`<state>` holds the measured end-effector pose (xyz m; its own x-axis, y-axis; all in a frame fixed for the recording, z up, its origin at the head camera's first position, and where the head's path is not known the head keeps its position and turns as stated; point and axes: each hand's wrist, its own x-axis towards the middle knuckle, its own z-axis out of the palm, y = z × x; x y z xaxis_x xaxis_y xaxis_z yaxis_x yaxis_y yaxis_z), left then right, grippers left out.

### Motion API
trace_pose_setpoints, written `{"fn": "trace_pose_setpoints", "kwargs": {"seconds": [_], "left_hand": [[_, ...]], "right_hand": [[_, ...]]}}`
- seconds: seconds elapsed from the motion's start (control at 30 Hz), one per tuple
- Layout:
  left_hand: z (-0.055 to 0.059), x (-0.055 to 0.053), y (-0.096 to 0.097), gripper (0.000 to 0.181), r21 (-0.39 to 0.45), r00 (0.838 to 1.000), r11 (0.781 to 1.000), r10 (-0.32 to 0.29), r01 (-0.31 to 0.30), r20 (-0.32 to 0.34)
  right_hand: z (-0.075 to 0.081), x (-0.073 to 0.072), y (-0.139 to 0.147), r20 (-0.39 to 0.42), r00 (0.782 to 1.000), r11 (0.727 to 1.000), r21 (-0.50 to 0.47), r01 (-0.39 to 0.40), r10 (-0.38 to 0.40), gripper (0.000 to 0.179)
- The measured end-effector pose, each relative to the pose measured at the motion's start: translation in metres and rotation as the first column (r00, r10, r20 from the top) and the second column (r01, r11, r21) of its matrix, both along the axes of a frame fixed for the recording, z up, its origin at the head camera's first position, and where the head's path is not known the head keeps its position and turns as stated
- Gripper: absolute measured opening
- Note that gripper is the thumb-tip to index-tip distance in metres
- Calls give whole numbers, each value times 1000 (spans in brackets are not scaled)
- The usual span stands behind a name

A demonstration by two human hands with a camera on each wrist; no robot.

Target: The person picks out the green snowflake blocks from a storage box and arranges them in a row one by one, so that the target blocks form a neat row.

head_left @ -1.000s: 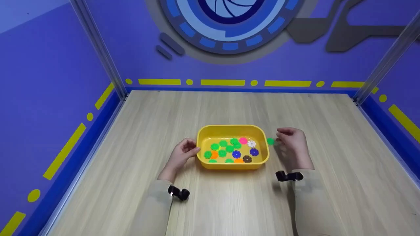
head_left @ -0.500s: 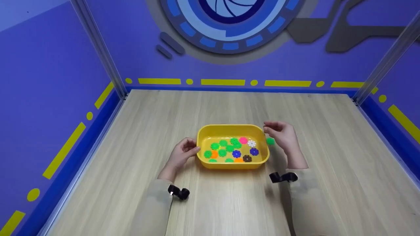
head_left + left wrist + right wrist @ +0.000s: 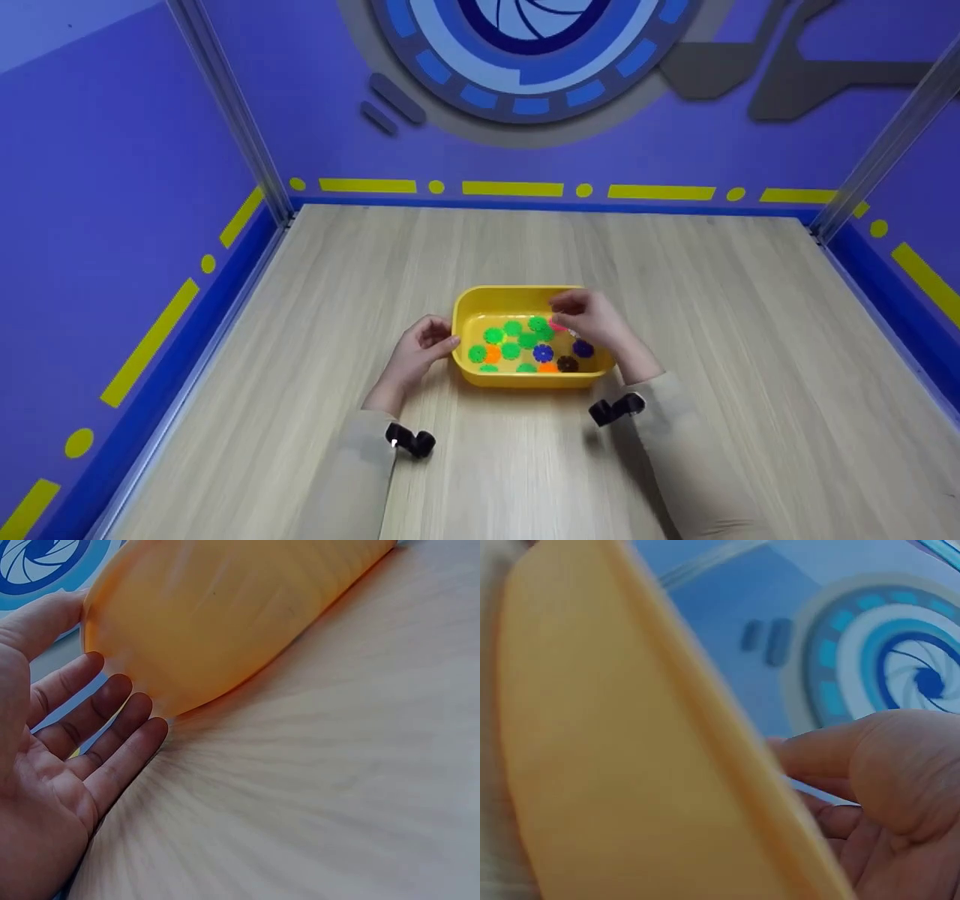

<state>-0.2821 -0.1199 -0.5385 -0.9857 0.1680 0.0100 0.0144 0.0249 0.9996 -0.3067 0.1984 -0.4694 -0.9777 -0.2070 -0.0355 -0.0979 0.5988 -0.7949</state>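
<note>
A yellow plastic tub (image 3: 532, 380) stands on the table, several small toothed plastic discs scattered over its floor. My left hand (image 3: 415, 354) holds the tub's left end, thumb at the rim and fingertips against the outer wall (image 3: 210, 622) in the left wrist view. Over the tub's right end reaches my right hand (image 3: 596, 319), its fingers loosely bent. Its fingertips come right beside a pink disc (image 3: 556, 325) and partly cover a white one. In the right wrist view, the tub wall (image 3: 630, 742) hides the fingertips.
Green discs (image 3: 528, 340) fill the tub's left and middle; dark blue (image 3: 543, 353), brown (image 3: 568, 364) and orange ones lie among them. The wooden table (image 3: 375, 255) meets blue panels (image 3: 510, 165) behind and at both sides.
My right hand has moved left from beside the tub to over its inside. It now covers the spot by the right wall where a green disc showed. My left hand stays put.
</note>
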Motion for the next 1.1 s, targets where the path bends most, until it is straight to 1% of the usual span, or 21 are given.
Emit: {"fn": "trace_pose_setpoints", "kwargs": {"seconds": [0.07,0.13,0.27,0.33,0.4,0.5,0.57,0.67,0.8,0.87,0.93,1.03,1.1], "left_hand": [[0,0,0,29,4,1000,1000,2,-2,4],[0,0,0,29,7,1000,1000,4,-4,5],[0,1,0,29,6,1000,1000,2,-2,-2],[-1,0,-1,29,3,1000,1000,-3,3,-5],[-1,1,-1,29,-3,1000,1000,-6,6,-8],[-1,0,0,29,-1,1000,1000,-10,10,-7],[-1,0,0,29,0,1000,1000,-12,12,-9],[-2,-1,1,28,10,1000,1000,-19,19,-8],[-3,-1,0,27,13,1000,1000,-12,12,-2],[-2,-1,-1,26,14,1000,1000,-7,7,-4],[-2,-1,-1,26,21,1000,1000,-6,6,-8],[-2,-2,-1,27,24,1000,1000,-9,9,-15],[-2,-2,-1,28,21,1000,1000,-6,6,-16]], "right_hand": [[-2,-2,-6,-2,999,996,76,-35,35,30],[-4,-3,-12,3,998,985,160,-66,66,30],[-7,-3,-21,51,992,945,304,-124,114,35],[-10,-3,-24,58,987,921,355,-158,147,37],[-14,-3,-25,40,984,905,388,-176,174,38],[-18,-4,-27,-7,979,893,412,-182,203,38],[-20,-5,-27,-34,976,891,417,-180,213,37],[-20,-6,-27,-42,977,894,413,-174,209,36],[-20,-6,-26,-41,978,901,400,-170,203,33],[-20,-8,-26,-63,976,902,398,-167,209,29],[-20,-9,-26,-89,976,906,396,-150,200,23],[-19,-11,-27,-124,978,918,382,-109,168,17],[-18,-11,-27,-143,980,925,373,-76,138,17]]}}
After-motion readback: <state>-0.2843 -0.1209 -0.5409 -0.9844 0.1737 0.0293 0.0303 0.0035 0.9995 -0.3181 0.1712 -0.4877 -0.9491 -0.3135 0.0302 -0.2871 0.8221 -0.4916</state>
